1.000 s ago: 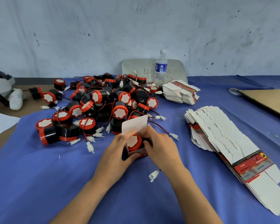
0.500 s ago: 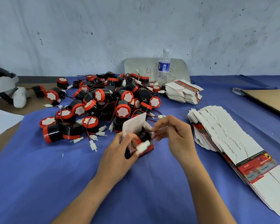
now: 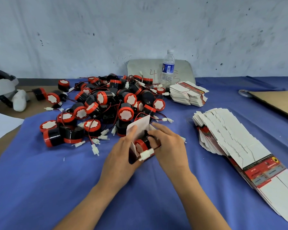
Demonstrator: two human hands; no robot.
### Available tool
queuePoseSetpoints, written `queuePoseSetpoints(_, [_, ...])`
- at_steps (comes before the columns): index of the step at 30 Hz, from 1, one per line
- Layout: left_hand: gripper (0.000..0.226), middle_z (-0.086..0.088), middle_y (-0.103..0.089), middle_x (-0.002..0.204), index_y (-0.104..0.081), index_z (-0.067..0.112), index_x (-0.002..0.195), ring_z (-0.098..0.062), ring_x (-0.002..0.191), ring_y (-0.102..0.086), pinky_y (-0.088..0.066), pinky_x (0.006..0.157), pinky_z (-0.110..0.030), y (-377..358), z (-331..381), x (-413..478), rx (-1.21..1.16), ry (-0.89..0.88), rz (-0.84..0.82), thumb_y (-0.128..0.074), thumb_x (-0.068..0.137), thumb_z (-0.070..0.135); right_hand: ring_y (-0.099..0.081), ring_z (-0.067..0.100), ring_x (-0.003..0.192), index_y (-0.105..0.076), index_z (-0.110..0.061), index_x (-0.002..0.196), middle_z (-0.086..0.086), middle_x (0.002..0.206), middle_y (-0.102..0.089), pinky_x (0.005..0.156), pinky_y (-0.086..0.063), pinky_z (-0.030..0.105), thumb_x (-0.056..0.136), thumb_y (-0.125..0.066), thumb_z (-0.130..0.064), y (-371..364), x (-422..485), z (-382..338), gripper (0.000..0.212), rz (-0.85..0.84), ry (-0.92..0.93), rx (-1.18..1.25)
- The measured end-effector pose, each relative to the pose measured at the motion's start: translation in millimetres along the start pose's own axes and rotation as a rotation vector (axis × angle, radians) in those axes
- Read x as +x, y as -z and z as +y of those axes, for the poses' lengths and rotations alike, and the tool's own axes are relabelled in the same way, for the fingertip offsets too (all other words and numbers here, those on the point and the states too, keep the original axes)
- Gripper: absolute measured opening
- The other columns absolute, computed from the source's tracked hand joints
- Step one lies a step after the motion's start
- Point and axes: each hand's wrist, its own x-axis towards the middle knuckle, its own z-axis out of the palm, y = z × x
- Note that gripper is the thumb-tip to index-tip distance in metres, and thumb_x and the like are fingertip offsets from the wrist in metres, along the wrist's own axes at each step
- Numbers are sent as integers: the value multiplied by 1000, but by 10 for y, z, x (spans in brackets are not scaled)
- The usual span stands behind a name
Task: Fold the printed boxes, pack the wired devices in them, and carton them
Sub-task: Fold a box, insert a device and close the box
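My left hand point(image 3: 121, 156) grips the box point(image 3: 138, 127); right hand point(image 3: 169, 146) pinches the device point(image 3: 140, 145) inside. The plug point(image 3: 146, 154) (hanging outside the box) should be tucked in before closing.

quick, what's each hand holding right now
Left hand: closed on the printed box, thumb against its raised flap.
Right hand: fingers curled on the wired device sitting in the box.
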Motion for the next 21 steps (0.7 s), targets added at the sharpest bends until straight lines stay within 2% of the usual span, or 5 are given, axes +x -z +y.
queuePoseSetpoints(6, [97, 21, -44, 135, 7, 72, 132, -2, 119, -42, -45, 83, -21, -13, 6, 9, 84, -62, 32, -71, 80, 51, -35, 13, 128, -60, -37, 127, -18, 154, -28, 69, -33, 25, 96, -52, -32, -54, 0, 43, 32, -159, -228, -296])
queuePoseSetpoints(9, [101, 21, -44, 131, 8, 68, 137, -7, 116, -45, -52, 81, -31, -6, 21, 8, 155, -105, 17, -73, 80, 45, -37, 13, 124, -70, -24, 112, -19, 150, -35, 68, -35, 25, 95, -55, -26, -44, 27, 91, 23, -113, -316, -238])
queuePoseSetpoints(15, [102, 29, -38, 120, 6, 69, 136, -1, 111, -41, -41, 84, -19, -4, 13, 19, 122, -88, 1, -75, 80, 40, -35, 13, 126, -74, -15, 100, -17, 142, -47, 84, -46, 29, 87, -64, -13, -116, 16, 224, 16, -62, -289, -111])
queuePoseSetpoints(19, [101, 25, -39, 120, 0, 64, 140, -1, 111, -44, -37, 80, -7, -14, -5, 14, 81, -39, -19, -77, 80, 36, -35, 11, 122, -74, -7, 82, -15, 135, -55, 86, -25, 7, 88, -65, -18, -188, 6, 205, 15, 92, -369, 56])
queuePoseSetpoints(21, [97, 18, -44, 125, -6, 58, 143, -1, 113, -44, -39, 84, -10, -7, -3, 13, 55, -19, -18, -77, 80, 35, -34, 11, 125, -72, -4, 73, -15, 138, -53, 91, -26, 14, 88, -63, -17, -180, 8, 190, 21, 65, -399, 70])
